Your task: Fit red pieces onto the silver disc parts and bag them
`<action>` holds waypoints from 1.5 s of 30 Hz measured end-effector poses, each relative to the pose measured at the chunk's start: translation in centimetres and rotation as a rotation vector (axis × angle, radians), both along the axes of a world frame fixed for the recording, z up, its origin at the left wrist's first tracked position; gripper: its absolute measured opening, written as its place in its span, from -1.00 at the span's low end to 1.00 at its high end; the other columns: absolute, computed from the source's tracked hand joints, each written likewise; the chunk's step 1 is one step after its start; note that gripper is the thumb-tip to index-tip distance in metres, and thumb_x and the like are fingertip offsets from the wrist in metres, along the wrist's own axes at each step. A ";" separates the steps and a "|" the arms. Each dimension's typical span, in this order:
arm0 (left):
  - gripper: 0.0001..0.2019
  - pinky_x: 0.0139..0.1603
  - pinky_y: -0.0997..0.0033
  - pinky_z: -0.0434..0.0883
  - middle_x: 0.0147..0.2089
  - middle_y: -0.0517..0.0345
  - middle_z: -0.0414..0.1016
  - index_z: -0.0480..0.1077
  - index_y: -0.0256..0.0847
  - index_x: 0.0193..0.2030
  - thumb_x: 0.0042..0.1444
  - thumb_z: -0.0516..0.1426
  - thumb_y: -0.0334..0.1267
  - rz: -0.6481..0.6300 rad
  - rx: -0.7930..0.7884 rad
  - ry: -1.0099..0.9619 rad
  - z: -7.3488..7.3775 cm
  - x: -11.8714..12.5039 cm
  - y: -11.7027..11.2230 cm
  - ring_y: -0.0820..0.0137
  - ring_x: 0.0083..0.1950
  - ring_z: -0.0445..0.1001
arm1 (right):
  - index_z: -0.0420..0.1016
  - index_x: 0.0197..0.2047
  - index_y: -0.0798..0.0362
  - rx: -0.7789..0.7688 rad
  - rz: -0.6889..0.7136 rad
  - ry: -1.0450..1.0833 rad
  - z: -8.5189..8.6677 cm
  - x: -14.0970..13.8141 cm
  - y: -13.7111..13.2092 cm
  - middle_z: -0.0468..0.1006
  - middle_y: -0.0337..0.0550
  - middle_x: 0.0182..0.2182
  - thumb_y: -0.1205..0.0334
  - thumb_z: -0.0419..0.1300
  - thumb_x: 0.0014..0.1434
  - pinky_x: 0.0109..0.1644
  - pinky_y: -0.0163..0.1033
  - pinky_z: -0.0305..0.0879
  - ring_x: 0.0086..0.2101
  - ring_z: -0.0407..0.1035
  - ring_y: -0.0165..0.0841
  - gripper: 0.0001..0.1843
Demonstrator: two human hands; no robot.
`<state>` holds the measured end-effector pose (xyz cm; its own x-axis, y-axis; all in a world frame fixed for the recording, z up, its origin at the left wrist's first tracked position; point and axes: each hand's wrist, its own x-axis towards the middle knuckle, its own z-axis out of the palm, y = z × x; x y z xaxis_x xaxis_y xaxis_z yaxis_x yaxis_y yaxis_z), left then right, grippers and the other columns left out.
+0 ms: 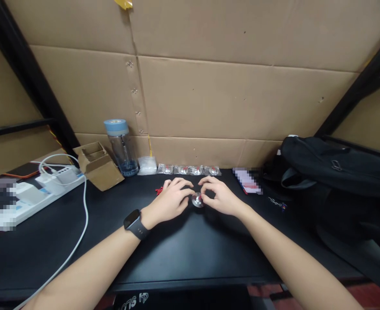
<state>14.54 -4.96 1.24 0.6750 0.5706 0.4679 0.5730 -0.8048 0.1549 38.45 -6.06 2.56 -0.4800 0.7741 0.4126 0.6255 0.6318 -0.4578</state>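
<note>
A small shiny silver disc [197,200] with a red part on it lies on the black tabletop between my hands. My right hand [221,197] is at the disc's right side, thumb and forefinger curled closely around the red part. My left hand [173,199], with a dark watch [136,224] on its wrist, is at the disc's left edge. Its fingers are bent but apart, with the forefinger tip close to the rim; whether it touches cannot be made out. Several small red pieces [159,190] lie beside my left hand, partly covered by it.
Several clear-bagged silver discs [195,170] form a row by the cardboard wall [209,99]. Left stand clear bags [147,165], a blue-lidded bottle [122,148], an opened carton [100,168] and a power strip [35,198]. Right are a phone [247,181], a keychain [278,203] and a black backpack [341,172].
</note>
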 end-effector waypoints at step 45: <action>-0.81 -0.01 0.12 0.10 -0.21 0.03 0.59 0.42 -0.16 -0.31 0.33 0.04 -0.32 0.364 0.045 0.015 -1.2 -3.3 3.9 0.15 0.01 0.40 | 0.60 -0.07 0.00 -0.191 -0.161 -0.271 -1.1 8.0 4.4 0.66 -0.11 -0.15 0.41 0.34 0.03 -0.06 -0.20 0.40 -0.20 0.54 -0.23 -0.64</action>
<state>11.25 -1.02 0.03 0.4383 0.7535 0.4900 0.8251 -0.5536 0.1133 46.49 -1.64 1.47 -0.4177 0.8995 0.1279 0.8246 0.4344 -0.3623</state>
